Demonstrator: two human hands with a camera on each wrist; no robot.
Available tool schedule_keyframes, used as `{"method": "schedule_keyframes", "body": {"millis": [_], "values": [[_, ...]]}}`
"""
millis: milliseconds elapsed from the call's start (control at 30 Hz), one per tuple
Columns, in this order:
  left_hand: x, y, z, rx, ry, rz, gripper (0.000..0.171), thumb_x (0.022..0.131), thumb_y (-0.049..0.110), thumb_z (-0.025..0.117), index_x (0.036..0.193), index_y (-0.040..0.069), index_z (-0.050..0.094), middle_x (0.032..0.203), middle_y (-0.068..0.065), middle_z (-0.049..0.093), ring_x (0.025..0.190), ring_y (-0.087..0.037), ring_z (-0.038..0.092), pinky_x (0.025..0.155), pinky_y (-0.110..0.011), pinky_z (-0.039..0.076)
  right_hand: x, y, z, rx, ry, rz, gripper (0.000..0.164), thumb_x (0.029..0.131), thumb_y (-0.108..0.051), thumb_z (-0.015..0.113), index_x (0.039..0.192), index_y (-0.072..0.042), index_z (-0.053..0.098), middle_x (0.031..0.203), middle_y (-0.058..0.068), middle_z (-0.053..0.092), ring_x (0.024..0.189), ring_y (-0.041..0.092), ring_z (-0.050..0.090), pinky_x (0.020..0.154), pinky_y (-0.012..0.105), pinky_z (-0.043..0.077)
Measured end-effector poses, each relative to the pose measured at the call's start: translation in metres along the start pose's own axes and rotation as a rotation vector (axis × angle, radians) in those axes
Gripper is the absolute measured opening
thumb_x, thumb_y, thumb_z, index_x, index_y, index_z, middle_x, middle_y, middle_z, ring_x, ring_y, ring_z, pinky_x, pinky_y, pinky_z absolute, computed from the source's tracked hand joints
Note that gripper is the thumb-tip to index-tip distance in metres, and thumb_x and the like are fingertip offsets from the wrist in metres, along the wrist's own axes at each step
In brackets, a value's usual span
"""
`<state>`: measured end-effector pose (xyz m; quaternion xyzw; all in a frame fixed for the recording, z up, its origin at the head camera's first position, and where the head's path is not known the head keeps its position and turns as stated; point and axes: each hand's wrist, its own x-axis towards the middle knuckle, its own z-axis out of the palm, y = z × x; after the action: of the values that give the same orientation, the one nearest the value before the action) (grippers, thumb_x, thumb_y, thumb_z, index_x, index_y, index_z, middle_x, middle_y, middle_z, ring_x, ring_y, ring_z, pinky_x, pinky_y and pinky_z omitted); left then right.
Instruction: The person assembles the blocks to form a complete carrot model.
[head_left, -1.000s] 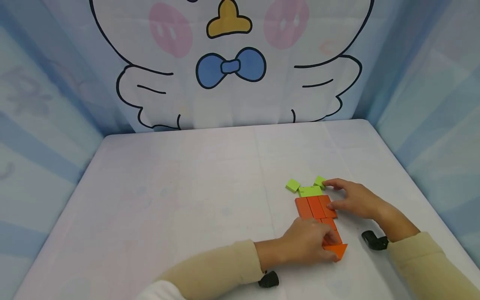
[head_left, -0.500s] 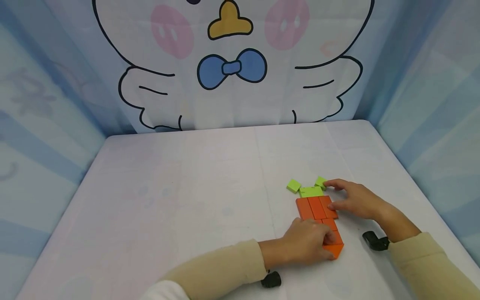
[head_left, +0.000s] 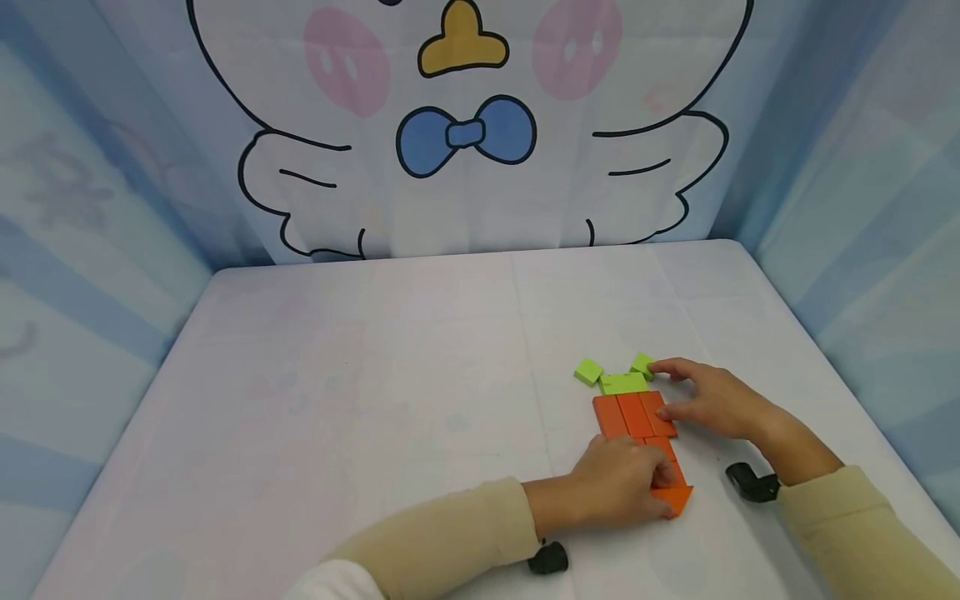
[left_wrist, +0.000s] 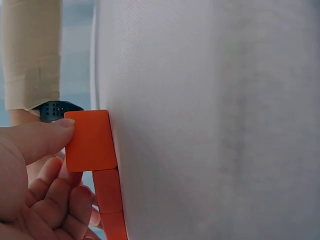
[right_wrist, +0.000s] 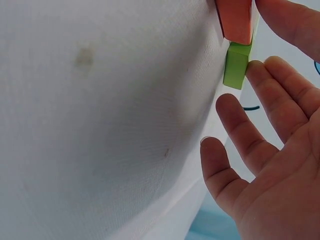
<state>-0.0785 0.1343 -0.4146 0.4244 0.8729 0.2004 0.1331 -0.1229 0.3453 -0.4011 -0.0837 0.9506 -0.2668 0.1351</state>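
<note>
On the white table (head_left: 375, 375), several flat orange blocks (head_left: 630, 415) lie edge to edge in a tapering shape. A green block (head_left: 623, 383) tops its far end, flanked by two small tilted green blocks, the left one (head_left: 588, 372) and the right one (head_left: 642, 364). My left hand (head_left: 615, 485) pinches an orange triangular block (head_left: 677, 500) at the near end. Its thumb presses the block's side face (left_wrist: 90, 142); the hand hides part of the orange rows. My right hand (head_left: 708, 404) has loosely extended fingers, fingertips at the right small green block and thumb at an orange block's edge.
Black wrist devices sit under both sleeves, the left device (head_left: 549, 558) and the right device (head_left: 752, 483). Patterned blue and white curtains (head_left: 847, 183) enclose the table's back and sides.
The triangular block's tip shifted left, level with the row's edge, then back right, so it juts out slightly now. My left hand moved slightly with it; the right hand stays in place.
</note>
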Motion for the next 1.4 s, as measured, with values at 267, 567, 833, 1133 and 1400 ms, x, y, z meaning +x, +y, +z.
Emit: {"method": "schedule_keyframes", "body": {"millis": [267, 567, 833, 1133, 1400], "values": [[0.000, 0.000, -0.002, -0.003, -0.006, -0.007, 0.025, 0.084, 0.043, 0.081, 0.103, 0.030, 0.070, 0.082, 0.026, 0.056, 0.078, 0.008, 0.045, 0.070, -0.018, 0.032, 0.000, -0.001, -0.001, 0.002, 0.004, 0.005, 0.066, 0.087, -0.029, 0.077, 0.142, -0.004, 0.050, 0.134, 0.031, 0.051, 0.122, 0.048, 0.047, 0.097, 0.068, 0.037], [-0.003, 0.002, -0.004, -0.024, -0.021, -0.012, 0.025, 0.085, 0.041, 0.080, 0.104, 0.029, 0.068, 0.082, 0.025, 0.055, 0.078, 0.007, 0.044, 0.070, -0.019, 0.032, -0.001, -0.001, 0.000, -0.006, 0.000, -0.002, 0.066, 0.087, -0.029, 0.077, 0.142, -0.004, 0.050, 0.133, 0.031, 0.052, 0.120, 0.048, 0.047, 0.096, 0.069, 0.038], [-0.002, 0.004, -0.002, -0.006, -0.018, -0.015, 0.025, 0.086, 0.042, 0.079, 0.105, 0.031, 0.067, 0.082, 0.026, 0.053, 0.079, 0.006, 0.043, 0.071, -0.019, 0.032, 0.000, -0.003, -0.001, -0.019, 0.006, -0.007, 0.064, 0.087, -0.027, 0.077, 0.141, -0.003, 0.051, 0.131, 0.031, 0.053, 0.119, 0.048, 0.048, 0.096, 0.068, 0.038], [-0.001, 0.001, -0.009, 0.054, -0.017, -0.017, 0.035, 0.081, 0.052, 0.080, 0.106, 0.031, 0.066, 0.079, 0.024, 0.051, 0.078, 0.004, 0.044, 0.070, -0.023, 0.032, 0.000, -0.001, 0.001, -0.021, 0.002, -0.005, 0.065, 0.087, -0.028, 0.077, 0.141, -0.004, 0.051, 0.132, 0.030, 0.053, 0.120, 0.048, 0.048, 0.096, 0.067, 0.038], [-0.006, -0.017, -0.031, -0.034, -0.032, -0.071, 0.036, 0.086, 0.035, 0.079, 0.118, 0.024, 0.068, 0.094, 0.019, 0.060, 0.090, 0.000, 0.048, 0.074, -0.024, 0.034, 0.000, -0.002, 0.001, -0.012, -0.007, 0.001, 0.064, 0.088, -0.026, 0.075, 0.143, -0.002, 0.049, 0.135, 0.031, 0.051, 0.122, 0.049, 0.046, 0.097, 0.068, 0.038]]}}
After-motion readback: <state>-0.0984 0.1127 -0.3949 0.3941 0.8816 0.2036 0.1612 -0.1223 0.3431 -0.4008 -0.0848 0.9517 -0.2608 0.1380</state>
